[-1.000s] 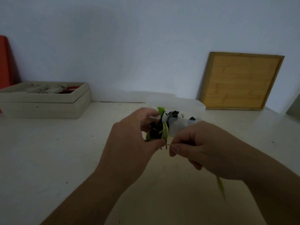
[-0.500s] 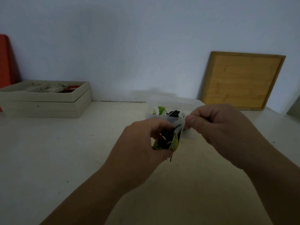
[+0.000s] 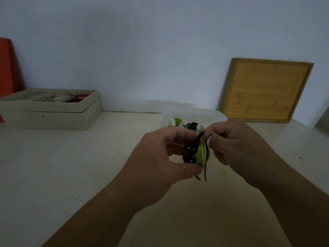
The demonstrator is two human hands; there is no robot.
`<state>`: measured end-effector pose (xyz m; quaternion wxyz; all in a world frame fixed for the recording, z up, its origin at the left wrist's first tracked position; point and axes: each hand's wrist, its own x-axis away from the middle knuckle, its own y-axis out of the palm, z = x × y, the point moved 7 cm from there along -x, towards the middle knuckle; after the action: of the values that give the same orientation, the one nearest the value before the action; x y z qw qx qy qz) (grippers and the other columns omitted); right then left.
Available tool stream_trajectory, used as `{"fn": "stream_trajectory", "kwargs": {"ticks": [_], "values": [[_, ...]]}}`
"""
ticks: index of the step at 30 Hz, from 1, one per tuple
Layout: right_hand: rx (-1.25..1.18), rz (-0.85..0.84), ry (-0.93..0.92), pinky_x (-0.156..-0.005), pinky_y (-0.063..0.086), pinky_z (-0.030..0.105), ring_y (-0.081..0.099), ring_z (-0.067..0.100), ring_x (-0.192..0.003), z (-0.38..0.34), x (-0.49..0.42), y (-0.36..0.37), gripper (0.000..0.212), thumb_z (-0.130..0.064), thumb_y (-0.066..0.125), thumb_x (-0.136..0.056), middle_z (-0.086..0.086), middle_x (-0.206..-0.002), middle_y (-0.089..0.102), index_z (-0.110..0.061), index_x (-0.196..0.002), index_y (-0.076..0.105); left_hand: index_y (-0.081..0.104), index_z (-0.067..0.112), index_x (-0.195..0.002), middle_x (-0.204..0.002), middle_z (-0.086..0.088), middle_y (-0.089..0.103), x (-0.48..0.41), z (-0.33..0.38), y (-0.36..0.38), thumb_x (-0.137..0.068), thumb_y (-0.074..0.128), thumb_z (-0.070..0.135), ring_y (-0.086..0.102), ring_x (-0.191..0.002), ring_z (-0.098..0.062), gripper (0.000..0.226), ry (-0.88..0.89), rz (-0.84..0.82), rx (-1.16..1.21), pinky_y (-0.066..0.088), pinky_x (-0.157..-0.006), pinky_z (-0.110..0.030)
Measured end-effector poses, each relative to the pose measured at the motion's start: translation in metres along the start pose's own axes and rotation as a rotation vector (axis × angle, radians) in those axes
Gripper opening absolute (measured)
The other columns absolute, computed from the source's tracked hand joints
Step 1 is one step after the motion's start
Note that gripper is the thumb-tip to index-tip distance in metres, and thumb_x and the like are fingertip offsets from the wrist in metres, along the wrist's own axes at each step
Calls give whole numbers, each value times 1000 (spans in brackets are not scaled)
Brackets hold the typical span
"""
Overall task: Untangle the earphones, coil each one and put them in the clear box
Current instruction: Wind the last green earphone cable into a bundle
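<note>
A small coil of yellow-green and black earphone cable [image 3: 199, 154] hangs in the air over the table. My left hand [image 3: 165, 154] pinches the coil between thumb and fingers from the left. My right hand [image 3: 235, 145] grips the loose cable end at the coil's top right, and a short dark tail dangles below. Behind my hands stands the clear box [image 3: 192, 116], holding green, white and black earphones; my knuckles hide its front.
A beige tray [image 3: 53, 113] with small red and grey items sits at the back left of the pale table [image 3: 71, 166]. A wooden board [image 3: 265, 90] leans on the wall at back right. A red panel [image 3: 6, 68] stands at far left.
My right hand has swung from below the coil up and over to its top, bringing the cable end round the bundle. The long hanging tail is gone. Left hand has kept its hold.
</note>
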<state>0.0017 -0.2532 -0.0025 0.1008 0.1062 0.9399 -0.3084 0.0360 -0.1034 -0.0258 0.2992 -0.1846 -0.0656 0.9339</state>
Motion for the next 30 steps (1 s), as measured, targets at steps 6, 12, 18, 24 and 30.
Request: {"fn": "stream_trajectory", "kwargs": {"ticks": [6,12,18,24,30], "values": [[-8,-203,136,-43,27,25,30,10,-41,14,2,26,41,-31,46,-102,-6,-46,39,-10,-71,63,69,15,-106,-98,-3,75,1,-5,-5,-65,83,6,71,-95,-23,45,-40,108,166,58,-84,-45],[-181,-307,137,-47,31,30,35,16,-50,11,5,43,38,-28,47,-102,0,-57,42,-14,-72,66,65,12,-110,-98,-5,76,1,-11,-12,-77,74,-2,73,-92,-24,37,-84,231,240,60,-80,-41],[-86,-337,76,-52,41,19,49,13,-48,2,9,46,30,-20,47,-102,0,-53,53,-15,-84,71,67,17,-105,-91,4,77,5,-8,-26,-69,84,8,74,-84,-11,41,-68,424,119,61,-80,-37],[-332,-278,207,-41,39,16,50,13,-40,5,11,41,30,-11,55,-97,4,-53,58,-12,-72,72,65,24,-102,-91,7,75,8,-3,-30,-61,88,20,71,-80,-6,48,-39,502,-42,62,-74,-35],[-360,-330,175,-44,41,18,51,14,-43,0,11,42,33,-8,54,-97,7,-61,60,-15,-70,71,55,28,-126,-98,4,69,8,-6,-31,-66,86,20,73,-79,-11,68,-98,499,21,62,-65,-31]]}}
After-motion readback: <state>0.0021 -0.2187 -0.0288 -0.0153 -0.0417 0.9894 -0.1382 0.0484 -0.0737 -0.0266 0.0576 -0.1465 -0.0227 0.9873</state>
